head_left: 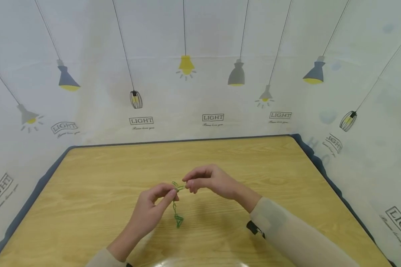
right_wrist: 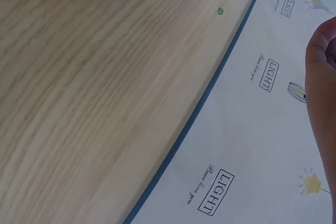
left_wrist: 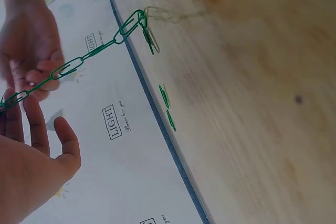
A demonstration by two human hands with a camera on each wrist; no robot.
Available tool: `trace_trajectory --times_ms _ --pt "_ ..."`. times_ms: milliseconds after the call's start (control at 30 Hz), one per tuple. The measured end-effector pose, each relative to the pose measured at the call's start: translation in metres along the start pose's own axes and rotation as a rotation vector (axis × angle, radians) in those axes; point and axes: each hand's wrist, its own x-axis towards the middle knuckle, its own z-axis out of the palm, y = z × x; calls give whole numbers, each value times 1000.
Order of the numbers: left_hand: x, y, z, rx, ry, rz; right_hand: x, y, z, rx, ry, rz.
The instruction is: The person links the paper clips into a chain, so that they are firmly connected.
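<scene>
A chain of green paper clips (head_left: pixel 178 220) hangs from my left hand (head_left: pixel 148 209), its lower links bunched near the wooden table. Thumb and fingers of that hand pinch its upper end. My right hand (head_left: pixel 217 182), just to the right, pinches a paper clip (head_left: pixel 182 188) that bridges the two hands. Seen from the left wrist, the chain slants down to a small heap of green clips (left_wrist: pixel 139 20) on the tabletop. In the right wrist view the right hand (right_wrist: pixel 321 72) shows only in part at the edge, its fingertips out of sight.
Two loose green pieces, apparently clips (left_wrist: pixel 164 96), lie on the wooden table (head_left: pixel 113 174) near its edge. A pale sheet (head_left: pixel 160 122) printed with lamps and the word LIGHT stands behind and at the sides. A dark strap piece (head_left: pixel 255 227) shows at the right cuff.
</scene>
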Motion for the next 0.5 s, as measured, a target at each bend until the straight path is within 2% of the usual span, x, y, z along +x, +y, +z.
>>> trace_trajectory --times_ms 300,500 --pt "-1 1 -1 -7 5 -14 17 36 -15 -123 9 119" --pt "-2 -1 0 -21 1 -28 27 46 -18 -203 -5 183"
